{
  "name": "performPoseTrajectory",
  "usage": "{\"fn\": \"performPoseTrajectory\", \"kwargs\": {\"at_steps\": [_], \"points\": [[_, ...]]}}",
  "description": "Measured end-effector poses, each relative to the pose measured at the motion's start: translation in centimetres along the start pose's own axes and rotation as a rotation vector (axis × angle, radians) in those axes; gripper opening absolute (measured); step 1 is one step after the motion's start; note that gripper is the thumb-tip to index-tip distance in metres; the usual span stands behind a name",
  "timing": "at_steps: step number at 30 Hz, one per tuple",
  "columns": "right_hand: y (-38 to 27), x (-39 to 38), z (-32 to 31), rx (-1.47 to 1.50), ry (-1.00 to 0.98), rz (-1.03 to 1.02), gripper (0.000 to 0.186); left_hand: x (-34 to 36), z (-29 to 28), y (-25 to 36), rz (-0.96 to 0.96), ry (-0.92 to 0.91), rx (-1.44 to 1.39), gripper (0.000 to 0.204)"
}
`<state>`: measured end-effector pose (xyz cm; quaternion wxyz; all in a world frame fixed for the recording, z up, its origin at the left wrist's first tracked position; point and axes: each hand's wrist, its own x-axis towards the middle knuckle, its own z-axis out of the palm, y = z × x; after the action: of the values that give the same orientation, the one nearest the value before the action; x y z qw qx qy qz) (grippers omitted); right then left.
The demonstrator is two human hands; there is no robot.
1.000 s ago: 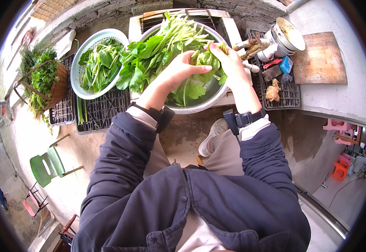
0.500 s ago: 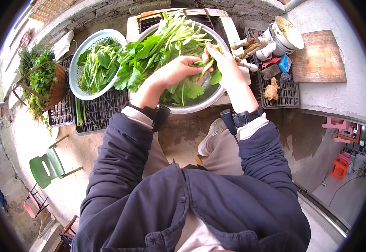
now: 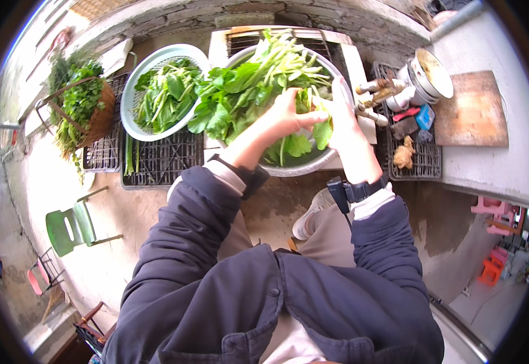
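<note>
Over a large metal basin heaped with leafy greens, my two hands meet near its right side. My left hand curls around a leafy green, its thumb reaching across toward the other hand. My right hand grips the same green from the right, and a broad leaf hangs below its fingers. Some of the fingertips are hidden behind the leaves. Loose leaves lie in the water in the front part of the basin.
Left of the basin, a pale blue colander of greens rests on a black crate. Farther left stands a wicker basket of herbs. To the right are a crate with ginger, stacked bowls and a cutting board.
The whole view has shifted, so the basin and crates sit lower and farther right. My left thumb and fingers have spread wider around the green, and the broad leaf hangs more visibly.
</note>
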<state>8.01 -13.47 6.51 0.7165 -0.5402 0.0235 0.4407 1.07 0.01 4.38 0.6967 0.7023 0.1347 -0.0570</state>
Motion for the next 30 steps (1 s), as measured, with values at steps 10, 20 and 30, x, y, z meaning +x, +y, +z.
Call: {"fn": "performPoseTrajectory", "kwargs": {"at_steps": [10,20,30], "points": [[-0.1,0.3,0.6,0.126,-0.199,0.084,0.093,-0.8,-1.1,0.5,-0.009,0.036,-0.386,0.039],[1.7,1.3,2.5,0.008,0.100,-0.047,0.081,-0.7,0.5,-0.8,0.347,0.397,0.363,0.017],[0.3,0.8,2.3,0.053,-0.067,-0.065,0.108,-0.4,-0.6,-0.2,0.066,0.184,-0.475,0.027]]}}
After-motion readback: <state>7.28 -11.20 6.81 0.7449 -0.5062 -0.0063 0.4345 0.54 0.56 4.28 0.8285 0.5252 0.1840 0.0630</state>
